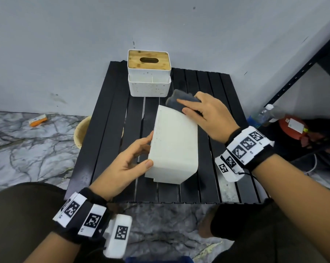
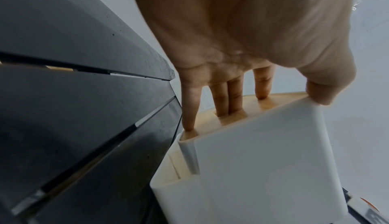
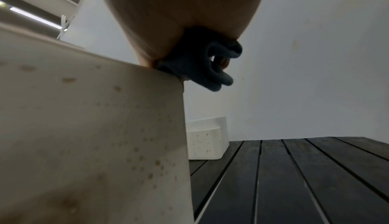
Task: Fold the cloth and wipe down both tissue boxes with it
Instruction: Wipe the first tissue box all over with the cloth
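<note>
**Wiping in progress: first box in hand, second waiting**

Left hand [image 1: 131, 162]: clasps the near tissue box [image 1: 174, 147], tipped on its side mid-table [image 1: 107, 130], fingers on its wooden lid.
Right hand [image 1: 207, 114]: presses the folded cloth [image 1: 181, 99] onto that box's far edge.
Far tissue box [image 1: 149, 76]: upright at the table's back edge, speckled; judged still unwiped.

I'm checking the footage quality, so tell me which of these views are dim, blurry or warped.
Head view: evenly lit and sharp, though wide-angle bending curves the black slatted table and forearms. Left wrist view: the left hand is overexposed and soft, the near tissue box clearer. Right wrist view: dim, with that box blurred close up, the folded cloth dark, ceiling lights glaring.
</note>
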